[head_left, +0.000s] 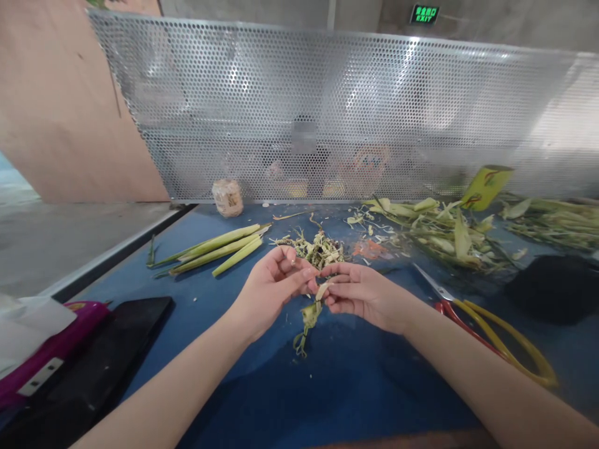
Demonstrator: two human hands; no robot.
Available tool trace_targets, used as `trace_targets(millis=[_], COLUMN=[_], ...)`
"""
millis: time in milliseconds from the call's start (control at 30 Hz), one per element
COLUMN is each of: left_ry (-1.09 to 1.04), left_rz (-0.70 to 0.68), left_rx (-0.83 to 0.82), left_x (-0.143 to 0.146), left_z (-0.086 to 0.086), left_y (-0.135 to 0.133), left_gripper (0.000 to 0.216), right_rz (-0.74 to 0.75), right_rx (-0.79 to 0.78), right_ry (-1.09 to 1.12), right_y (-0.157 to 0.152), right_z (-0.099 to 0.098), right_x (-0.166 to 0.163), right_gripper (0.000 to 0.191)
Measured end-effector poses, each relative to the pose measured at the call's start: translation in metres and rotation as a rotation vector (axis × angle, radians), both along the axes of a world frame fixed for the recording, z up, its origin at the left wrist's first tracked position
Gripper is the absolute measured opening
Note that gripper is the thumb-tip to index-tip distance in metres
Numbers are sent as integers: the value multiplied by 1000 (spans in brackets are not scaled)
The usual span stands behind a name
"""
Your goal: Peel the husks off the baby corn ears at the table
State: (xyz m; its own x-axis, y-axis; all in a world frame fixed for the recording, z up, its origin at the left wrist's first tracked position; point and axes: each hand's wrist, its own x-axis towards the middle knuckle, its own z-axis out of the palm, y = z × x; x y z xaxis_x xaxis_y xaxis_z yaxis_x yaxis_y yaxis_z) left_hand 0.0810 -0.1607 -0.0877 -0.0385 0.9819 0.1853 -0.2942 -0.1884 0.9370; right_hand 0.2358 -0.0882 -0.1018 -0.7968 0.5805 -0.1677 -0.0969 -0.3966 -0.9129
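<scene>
My left hand (pixel 276 284) and my right hand (pixel 360 292) meet above the blue table (pixel 355 386), fingertips pinched together. Between them they hold a small woven piece of leaf strips (pixel 311 315), whose frayed green end dangles down toward the table. Just behind the hands lies a loose heap of leaf scraps (pixel 316 246). A bundle of long green leaf strips (pixel 218 248) rests to the left of my left hand.
Yellow-handled scissors (pixel 486 327) lie to the right. A big pile of cut leaves (pixel 444 234) and a yellow-green cup (pixel 486 186) sit at the back right, a small roll (pixel 228 197) at the back left. A perforated metal screen (pixel 327 112) closes the far edge. A black tablet (pixel 93 368) and pink case (pixel 51 349) lie left.
</scene>
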Motion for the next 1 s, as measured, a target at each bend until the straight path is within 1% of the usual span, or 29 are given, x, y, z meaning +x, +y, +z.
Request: trace_targets(millis=[67, 167, 267, 367, 533, 600, 700, 767, 833, 900, 933, 1000], left_ry=[1, 25, 84, 173, 279, 312, 321, 318, 356, 425, 456, 490], left_rz=[-34, -65, -53, -42, 15, 39, 50, 25, -38, -78, -80, -50], left_rx=[6, 21, 30, 48, 117, 140, 209, 251, 215, 109, 46, -63], left_x=[0, 1, 2, 3, 7, 8, 8, 8, 8, 7, 7, 6], left_z=[0, 0, 0, 1, 5, 9, 16, 20, 21, 19, 17, 13], left_y=[0, -1, -2, -3, -6, -9, -13, -15, -17, -17, -16, -15], left_gripper=[24, 25, 26, 26, 25, 25, 23, 22, 20, 19, 18, 19], right_rz=[3, 62, 125, 149, 229, 223, 95, 8, -34, -31, -11, 63], right_rx=[10, 13, 39, 105, 195, 285, 533, 682, 784, 822, 809, 724], right_ry=[11, 8, 4, 6, 21, 14, 25, 41, 16, -67, -114, -184], right_y=[0, -2, -5, -7, -11, -14, -18, -19, -19, -17, -16, -14], right_z=[0, 2, 4, 6, 9, 12, 19, 23, 25, 24, 22, 18], right_x=[0, 0, 0, 1, 2, 3, 8, 12, 15, 15, 14, 11], right_gripper=[22, 23, 24, 24, 25, 26, 28, 28, 29, 29, 29, 27])
